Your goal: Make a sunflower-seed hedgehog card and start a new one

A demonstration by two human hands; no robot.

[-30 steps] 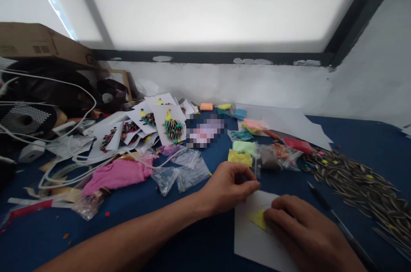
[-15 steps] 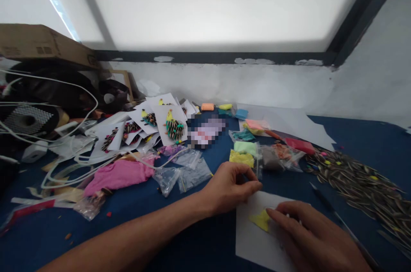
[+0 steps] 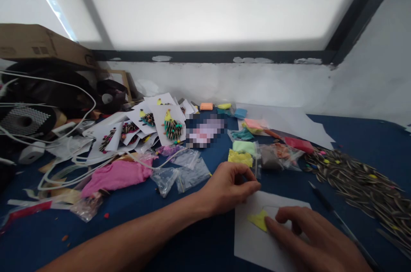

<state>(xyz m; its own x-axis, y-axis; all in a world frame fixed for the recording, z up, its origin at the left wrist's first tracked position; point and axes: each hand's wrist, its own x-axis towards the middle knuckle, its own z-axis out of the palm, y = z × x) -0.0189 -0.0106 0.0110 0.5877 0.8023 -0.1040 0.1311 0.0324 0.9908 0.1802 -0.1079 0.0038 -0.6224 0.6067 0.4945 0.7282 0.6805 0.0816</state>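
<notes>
A white sheet of paper [image 3: 248, 244] lies on the blue table in front of me, with a flat, pointed piece of yellow clay [image 3: 258, 220] on it. My right hand [image 3: 316, 237] is over the paper's right part. One fingertip touches the clay's right edge, and the other fingers are apart from that one and partly hidden. At the paper's top left edge rests my left hand [image 3: 229, 188], its fingers curled and thumb near the index finger. Whether anything is between them is hidden. Just beyond it sits yellow clay in a bag [image 3: 240, 159].
Sunflower seeds [image 3: 359, 186] spread at the right, beside a dark pen-like tool [image 3: 334, 212]. Bagged clay, including a red pack [image 3: 298, 145], lies ahead. At left are seed-decorated cards [image 3: 168, 126], pink clay [image 3: 118, 174], white cables [image 3: 58, 182] and a cardboard box [image 3: 32, 45].
My right hand's fingertip has moved slightly down along the yellow clay, and the fingers have spread, showing more of the clay. My left hand stays in place.
</notes>
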